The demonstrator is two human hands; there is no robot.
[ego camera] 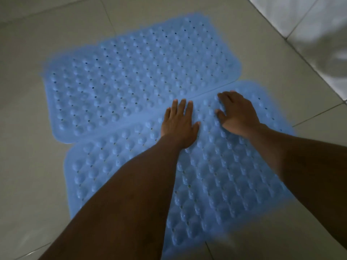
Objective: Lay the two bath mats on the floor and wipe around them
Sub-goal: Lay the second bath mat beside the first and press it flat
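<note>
Left hand (pixel 179 124), fingers spread, and right hand (pixel 237 115), fingers bent, are pressing near bath mat (pixel 225 175) flat; wiping floor (pixel 33 166) likely next.

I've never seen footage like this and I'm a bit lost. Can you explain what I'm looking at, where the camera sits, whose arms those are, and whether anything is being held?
There is no machine here. This is one picture from a camera worn on a person's head, looking down, so the two bare arms are that person's own. On the pale tiled floor lie two blue bath mats with bumps and small holes: the far mat and the near mat, their long edges meeting. Both hands rest on the near mat: the left hand flat, the right hand with fingers a little bent. Neither holds anything; they seem to press the mat down.
</note>
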